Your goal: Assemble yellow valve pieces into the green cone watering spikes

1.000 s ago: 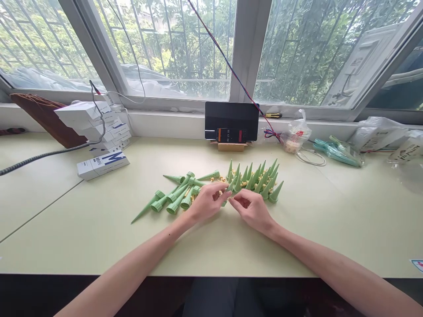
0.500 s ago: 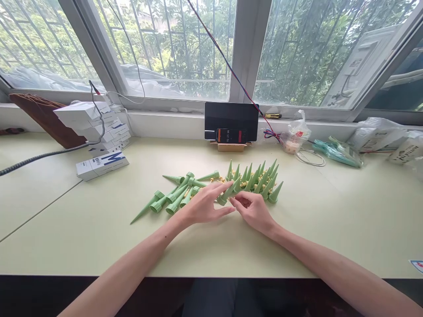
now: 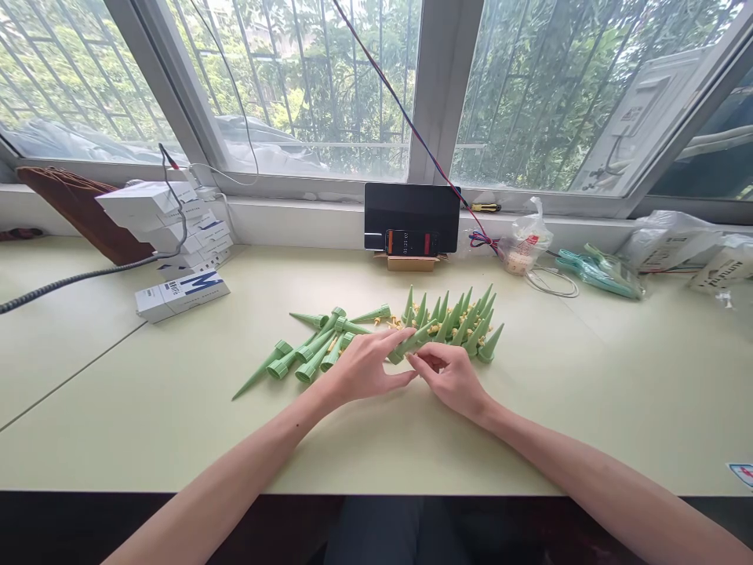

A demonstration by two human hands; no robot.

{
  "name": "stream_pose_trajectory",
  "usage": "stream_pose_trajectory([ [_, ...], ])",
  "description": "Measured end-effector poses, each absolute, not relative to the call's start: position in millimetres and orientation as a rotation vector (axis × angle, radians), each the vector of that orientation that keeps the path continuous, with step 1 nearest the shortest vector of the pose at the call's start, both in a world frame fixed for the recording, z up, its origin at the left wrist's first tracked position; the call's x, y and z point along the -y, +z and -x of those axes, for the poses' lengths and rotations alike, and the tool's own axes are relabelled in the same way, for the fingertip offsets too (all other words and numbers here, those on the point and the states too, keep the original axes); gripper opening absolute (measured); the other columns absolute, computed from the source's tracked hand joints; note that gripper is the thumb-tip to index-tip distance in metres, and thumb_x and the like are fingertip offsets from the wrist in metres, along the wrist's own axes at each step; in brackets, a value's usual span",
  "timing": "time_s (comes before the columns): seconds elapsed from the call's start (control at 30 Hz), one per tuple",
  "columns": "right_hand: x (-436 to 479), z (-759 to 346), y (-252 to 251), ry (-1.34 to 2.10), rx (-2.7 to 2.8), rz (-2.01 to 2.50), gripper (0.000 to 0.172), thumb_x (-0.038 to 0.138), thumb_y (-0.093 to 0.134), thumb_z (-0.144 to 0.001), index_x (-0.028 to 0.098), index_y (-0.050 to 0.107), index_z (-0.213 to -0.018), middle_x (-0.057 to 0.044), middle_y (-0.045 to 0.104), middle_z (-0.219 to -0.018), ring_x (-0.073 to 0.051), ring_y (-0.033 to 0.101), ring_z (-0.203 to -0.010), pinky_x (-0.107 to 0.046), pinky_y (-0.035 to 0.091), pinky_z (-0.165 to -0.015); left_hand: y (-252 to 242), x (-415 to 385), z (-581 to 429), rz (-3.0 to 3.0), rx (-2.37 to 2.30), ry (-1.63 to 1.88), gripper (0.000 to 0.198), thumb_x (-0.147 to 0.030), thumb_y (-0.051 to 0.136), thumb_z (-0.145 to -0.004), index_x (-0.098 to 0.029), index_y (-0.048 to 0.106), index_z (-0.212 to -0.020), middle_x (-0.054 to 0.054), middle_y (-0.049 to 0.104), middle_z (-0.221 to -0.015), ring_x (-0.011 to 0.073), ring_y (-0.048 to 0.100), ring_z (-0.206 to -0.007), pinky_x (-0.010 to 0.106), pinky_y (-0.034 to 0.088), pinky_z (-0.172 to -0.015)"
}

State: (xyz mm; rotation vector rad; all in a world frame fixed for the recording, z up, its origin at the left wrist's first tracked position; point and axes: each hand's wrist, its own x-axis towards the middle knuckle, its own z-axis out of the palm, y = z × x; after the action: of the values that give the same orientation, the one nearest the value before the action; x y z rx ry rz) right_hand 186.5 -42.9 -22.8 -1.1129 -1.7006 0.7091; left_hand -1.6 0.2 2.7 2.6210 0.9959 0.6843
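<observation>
A green plastic watering spike [image 3: 416, 339] is tilted in front of me, its cap end low and its tip toward the upper right. Fingers of my left hand [image 3: 370, 362] curl over the spike, the thumb stretched out below it. Close by the cap end, the thumb and forefinger of my right hand [image 3: 450, 375] are pinched together; what is in them is too small to make out. Behind my right hand, several spikes [image 3: 487, 345] stand upright on their caps among small yellow pieces. Left of my left hand lies a loose pile of spikes [image 3: 306, 351].
A phone [image 3: 412, 242] leans on a dark tablet [image 3: 412, 204] at the back of the table [image 3: 376, 455]. White boxes [image 3: 182, 295] are at left with a grey cable. A plastic bag [image 3: 525, 243], a white cord and wrapped items [image 3: 605, 271] lie at back right.
The spike at my left fingers has tipped lower, its point moving to the right. Both hands stay nearly in place, my right fingertips still at its cap end.
</observation>
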Motion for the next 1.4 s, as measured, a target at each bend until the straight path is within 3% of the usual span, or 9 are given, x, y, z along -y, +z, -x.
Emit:
stream_pose_trajectory([
  [0.17,42.9,-187.5,-21.9,0.702,1.713,1.095,0.030,0.039,0.058,-0.092,0.017,0.066,-0.073,-0.002,0.059,-0.062,-0.014,0.049,-0.054,-0.026,0.039,-0.049,1.6,0.3,0.5,-2.552,-0.990,0.692,0.053,-0.033,0.063,-0.081,-0.023,0.056,-0.132,0.007,0.071,-0.106,0.0192,0.064,-0.077,0.031,0.049,-0.075],
  [0.37,41.3,-188.1,-23.1,0.789,1.670,1.064,0.027,0.041,0.061,-0.091,0.017,0.067,-0.082,-0.004,0.067,-0.071,-0.016,0.058,-0.061,-0.027,0.045,-0.053,1.4,-0.3,-0.2,-2.474,-0.960,0.751,0.052,-0.032,0.066,-0.077,-0.025,0.059,-0.129,0.005,0.071,-0.100,0.0175,0.061,-0.074,0.027,0.047,-0.066],
  [0.57,40.2,-188.3,-23.4,0.873,1.557,1.079,0.029,0.043,0.069,-0.086,0.020,0.056,-0.097,0.001,0.062,-0.069,-0.015,0.059,-0.058,-0.027,0.045,-0.051,2.0,-0.4,0.2,-2.459,-0.908,0.733,0.051,-0.031,0.064,-0.079,-0.021,0.056,-0.128,0.003,0.069,-0.092,0.0135,0.052,-0.064,0.025,0.043,-0.058],
  [0.83,41.2,-189.1,-22.4,0.877,1.545,1.100,0.040,0.042,0.070,-0.084,0.022,0.046,-0.109,0.002,0.060,-0.083,-0.015,0.062,-0.062,-0.026,0.047,-0.053,7.2,0.3,0.7,-2.416,-0.851,0.724,0.044,-0.032,0.064,-0.079,-0.021,0.053,-0.120,0.000,0.061,-0.083,0.0112,0.043,-0.059,0.024,0.040,-0.055],
  [1.03,42.1,-189.4,-20.0,0.911,1.607,1.096,0.041,0.042,0.068,-0.086,0.022,0.050,-0.116,0.003,0.057,-0.078,-0.014,0.059,-0.061,-0.025,0.047,-0.054,13.9,1.8,0.7,-2.340,-0.728,0.710,0.026,-0.027,0.063,-0.078,-0.020,0.052,-0.101,-0.003,0.050,-0.075,0.0086,0.035,-0.056,0.022,0.034,-0.050],
  [1.2,41.5,-190.6,-22.7,0.941,1.596,1.079,0.043,0.042,0.069,-0.086,0.021,0.051,-0.118,0.003,0.056,-0.072,-0.014,0.056,-0.064,-0.026,0.047,-0.057,15.9,0.6,1.2,-2.294,-0.648,0.664,0.025,-0.026,0.062,-0.080,-0.019,0.054,-0.103,0.000,0.055,-0.087,0.0089,0.043,-0.063,0.021,0.037,-0.051],
  [1.4,41.5,-190.2,-24.0,0.932,1.549,1.030,0.031,0.037,0.071,-0.084,0.020,0.055,-0.104,0.003,0.056,-0.069,-0.014,0.054,-0.061,-0.026,0.044,-0.054,15.1,0.1,2.1,-2.246,-0.645,0.631,0.027,-0.031,0.064,-0.082,-0.019,0.058,-0.105,0.004,0.060,-0.097,0.0112,0.054,-0.072,0.020,0.042,-0.051],
])
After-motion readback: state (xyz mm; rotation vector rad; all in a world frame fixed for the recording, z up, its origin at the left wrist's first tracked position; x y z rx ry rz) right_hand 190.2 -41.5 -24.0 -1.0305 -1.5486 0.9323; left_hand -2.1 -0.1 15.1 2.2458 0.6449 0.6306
